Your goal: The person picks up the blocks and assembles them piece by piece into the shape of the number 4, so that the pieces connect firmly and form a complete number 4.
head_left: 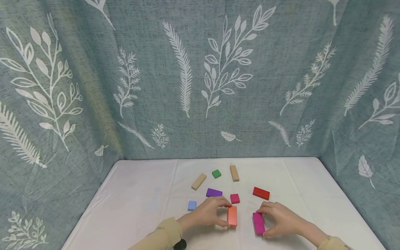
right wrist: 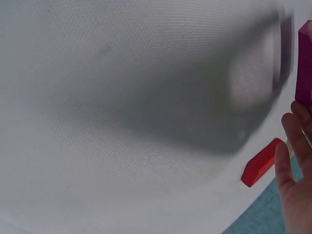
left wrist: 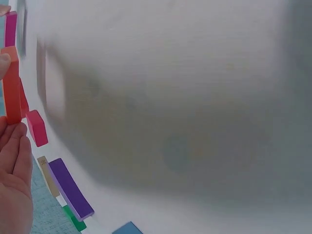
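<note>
The orange block (head_left: 232, 216) lies in front of the person, its long side running away from them; it serves as the landmark here. The left hand (head_left: 210, 211), to its left, pinches it by its two ends, the thumb at the near end and fingertips at the far end. The magenta block (head_left: 258, 224) is to the right of the orange block, apart from it and slightly turned. The right hand (head_left: 282, 218) reaches it from its right side and pinches it likewise, thumb near and fingertips far. Whether either block touches the white tabletop (head_left: 143, 201) cannot be told.

Just beyond the orange block's far end is a pinkish-red cube (head_left: 234, 198). Beyond the orange block and to its left lies a purple block (head_left: 214, 192), and farther left, a small blue block (head_left: 192, 206). A red block (head_left: 261, 193) lies beyond the orange block to the right. Farther out are a green block (head_left: 216, 174) and a plain wooden block (head_left: 199, 181), both left of the orange block's line, and a second wooden block (head_left: 234, 173), almost straight beyond it. Well behind the orange block hangs a grey-green curtain (head_left: 150, 86) with white leaf prints.
</note>
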A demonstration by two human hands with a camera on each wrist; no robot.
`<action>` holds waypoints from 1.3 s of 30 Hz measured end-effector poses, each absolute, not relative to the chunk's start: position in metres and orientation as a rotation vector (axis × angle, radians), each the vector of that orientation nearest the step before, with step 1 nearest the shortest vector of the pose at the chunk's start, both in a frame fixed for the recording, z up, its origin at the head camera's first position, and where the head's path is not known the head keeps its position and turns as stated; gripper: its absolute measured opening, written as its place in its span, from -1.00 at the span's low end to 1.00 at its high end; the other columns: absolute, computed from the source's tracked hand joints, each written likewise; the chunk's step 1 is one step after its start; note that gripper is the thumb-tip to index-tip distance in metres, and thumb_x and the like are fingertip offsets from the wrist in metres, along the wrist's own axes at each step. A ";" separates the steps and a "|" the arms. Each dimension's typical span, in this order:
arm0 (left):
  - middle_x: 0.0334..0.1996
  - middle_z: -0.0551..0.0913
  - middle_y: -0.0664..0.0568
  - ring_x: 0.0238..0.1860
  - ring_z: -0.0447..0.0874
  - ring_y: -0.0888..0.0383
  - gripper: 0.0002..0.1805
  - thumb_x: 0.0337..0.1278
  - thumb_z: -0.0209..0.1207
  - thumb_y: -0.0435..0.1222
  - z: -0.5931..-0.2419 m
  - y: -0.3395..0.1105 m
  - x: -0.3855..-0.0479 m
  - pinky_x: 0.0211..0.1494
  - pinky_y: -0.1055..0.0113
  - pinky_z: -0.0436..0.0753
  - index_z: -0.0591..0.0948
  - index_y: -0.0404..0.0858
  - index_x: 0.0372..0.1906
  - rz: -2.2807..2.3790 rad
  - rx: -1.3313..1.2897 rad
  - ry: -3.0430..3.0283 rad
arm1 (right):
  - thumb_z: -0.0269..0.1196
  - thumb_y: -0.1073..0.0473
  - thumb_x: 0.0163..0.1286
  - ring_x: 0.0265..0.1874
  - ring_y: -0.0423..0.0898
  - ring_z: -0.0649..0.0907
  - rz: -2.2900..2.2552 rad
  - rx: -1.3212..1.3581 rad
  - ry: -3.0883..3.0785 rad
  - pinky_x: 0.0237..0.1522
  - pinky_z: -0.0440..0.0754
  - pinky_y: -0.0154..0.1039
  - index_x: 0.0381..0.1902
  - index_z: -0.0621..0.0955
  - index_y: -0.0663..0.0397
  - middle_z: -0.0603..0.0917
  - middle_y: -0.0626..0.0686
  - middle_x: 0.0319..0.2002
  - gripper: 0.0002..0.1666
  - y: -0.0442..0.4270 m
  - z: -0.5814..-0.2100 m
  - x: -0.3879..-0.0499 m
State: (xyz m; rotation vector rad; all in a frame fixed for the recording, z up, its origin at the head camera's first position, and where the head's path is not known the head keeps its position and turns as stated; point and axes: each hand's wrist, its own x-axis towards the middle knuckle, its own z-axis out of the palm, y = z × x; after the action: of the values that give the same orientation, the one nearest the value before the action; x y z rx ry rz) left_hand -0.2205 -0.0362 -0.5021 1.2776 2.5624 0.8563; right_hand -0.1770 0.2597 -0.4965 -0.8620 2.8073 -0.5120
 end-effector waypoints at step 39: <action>-0.04 0.62 0.18 0.01 0.58 0.29 -0.38 -0.21 0.45 -0.03 -0.514 -0.012 -0.228 0.15 0.42 0.55 0.60 -0.08 0.08 0.665 1.091 2.762 | 0.43 -0.30 -0.06 -0.18 -0.28 0.53 -0.502 -0.817 2.823 -0.07 0.64 -0.16 0.00 0.62 -0.12 0.55 -0.30 -0.14 -0.31 0.263 -0.498 -0.174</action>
State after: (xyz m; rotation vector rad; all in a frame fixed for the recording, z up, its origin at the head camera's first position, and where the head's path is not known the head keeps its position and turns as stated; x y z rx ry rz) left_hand -0.2283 -0.0120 -0.5142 1.0911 2.7622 0.6647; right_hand -0.1742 0.2629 -0.4978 -0.8174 2.8229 -0.5018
